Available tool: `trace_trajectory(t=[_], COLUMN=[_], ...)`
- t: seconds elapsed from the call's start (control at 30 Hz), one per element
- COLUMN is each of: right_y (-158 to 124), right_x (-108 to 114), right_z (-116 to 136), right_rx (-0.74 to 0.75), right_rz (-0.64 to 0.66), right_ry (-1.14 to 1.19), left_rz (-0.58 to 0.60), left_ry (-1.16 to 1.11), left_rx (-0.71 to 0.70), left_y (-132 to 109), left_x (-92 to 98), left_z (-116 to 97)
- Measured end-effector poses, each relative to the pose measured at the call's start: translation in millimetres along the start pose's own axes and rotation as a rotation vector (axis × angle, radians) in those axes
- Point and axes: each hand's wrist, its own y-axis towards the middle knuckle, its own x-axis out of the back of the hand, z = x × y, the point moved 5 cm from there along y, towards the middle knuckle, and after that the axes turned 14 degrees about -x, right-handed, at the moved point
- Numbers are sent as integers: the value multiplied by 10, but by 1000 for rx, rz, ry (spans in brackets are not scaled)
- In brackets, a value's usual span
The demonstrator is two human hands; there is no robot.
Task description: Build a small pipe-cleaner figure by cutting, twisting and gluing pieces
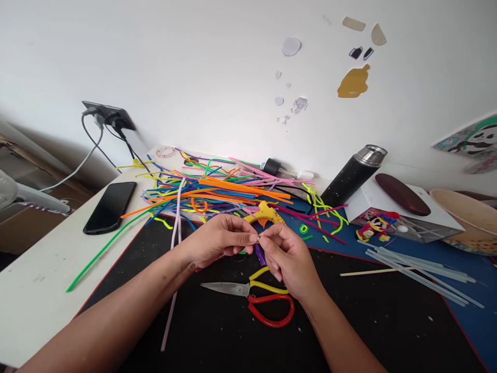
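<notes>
My left hand [227, 235] and my right hand [289, 254] meet above the black mat [217, 336]. Each is closed in a pinch, thumb against forefinger, with the fingertips almost touching. Between them is a tiny object, too small to name. Just below lie scissors [248, 290] with one yellow and one red handle, their blades pointing left. Right behind my fingers sits a yellow glue gun [267, 211], partly hidden by my hands. A purple piece [259, 255] shows below my fingertips. Pale lilac pipe cleaners [176, 228] run beside and under my left forearm.
Many coloured pipe cleaners [229, 187] are heaped at the back. A phone [110, 207] lies on the left. At the right are a black flask [353, 173], a white box [404, 207], a small colourful figure [376, 228], translucent glue sticks [423, 269] and a wooden stick [365, 272].
</notes>
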Motion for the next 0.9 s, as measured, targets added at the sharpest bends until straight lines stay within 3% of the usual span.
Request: trace_trajectory(t=[0.9], right_y=[32], right_x=[-27], right_z=[-35], right_rx=[55], right_rz=[-6], right_ry=[-22], left_rz=[-23], left_ry=[170], left_rx=[-82], left_y=[-6], left_x=[-12], left_z=[-41])
